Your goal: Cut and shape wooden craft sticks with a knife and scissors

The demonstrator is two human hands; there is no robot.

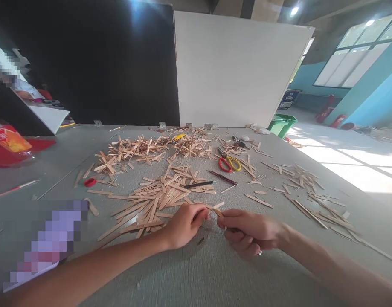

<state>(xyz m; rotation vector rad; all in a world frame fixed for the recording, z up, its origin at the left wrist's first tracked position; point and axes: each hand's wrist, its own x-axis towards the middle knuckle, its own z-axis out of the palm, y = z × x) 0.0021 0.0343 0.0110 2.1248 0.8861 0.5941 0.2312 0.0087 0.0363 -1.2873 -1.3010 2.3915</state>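
My left hand [184, 226] is closed, with thumb and fingertips pinching a thin wooden craft stick [219, 205] that sticks out to the right. Just right of it, my right hand [251, 229] is wrapped round a slim tool with a yellow part [218, 212] that meets the stick. Most of the tool is hidden in the fist, so its exact kind does not show; a small shiny end peeks out below. Beyond my left hand spreads a loose pile of craft sticks [165, 194]. A small dark piece [201, 241] lies on the table between the hands.
Scissors with red and yellow handles [229, 163], a dark red pen [223, 177] and a black pen [199, 184] lie ahead. More stick piles [135, 149] sit behind. Thin strips [323, 211] lie right, a red tape ring [90, 182] left. Panels [240, 68] stand at the back.
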